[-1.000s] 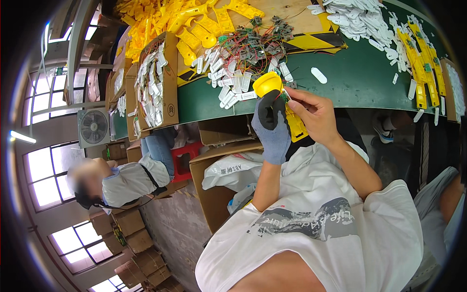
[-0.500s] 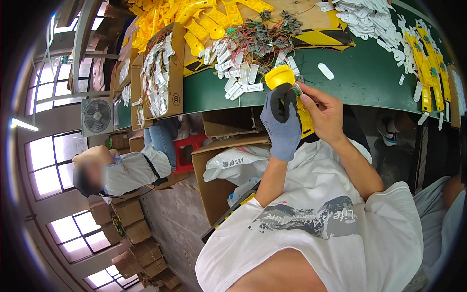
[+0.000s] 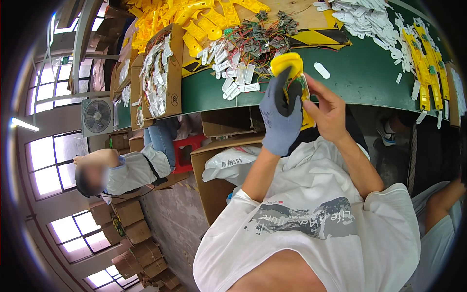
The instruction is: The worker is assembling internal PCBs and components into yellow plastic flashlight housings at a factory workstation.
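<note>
My left hand [image 3: 282,114], in a grey-blue glove with dark fingertips, grips a yellow plastic housing [image 3: 288,62] with a rounded, flared far end. A bit of green circuit board [image 3: 297,85] shows inside it between the gloved fingers. My bare right hand [image 3: 329,109] is closed at the housing's right edge, thumb and fingers around a slim white part [image 3: 305,90] there. My fingers hide how that part meets the housing. On the green table just beyond lies a single white oval cover [image 3: 321,70].
Circuit boards with red wires [image 3: 258,41] heap beyond my hands, beside white oblong cases [image 3: 238,78]. Yellow housings [image 3: 202,24] pile at far left, near a cardboard box [image 3: 175,73] of white parts. White covers [image 3: 362,19] and filled yellow housings [image 3: 423,73] lie right. A person sits left.
The yellow housing has tilted, showing more of its inner side and the green board. My gloved fingers have spread a little along it, and the right hand has shifted slightly nearer me.
</note>
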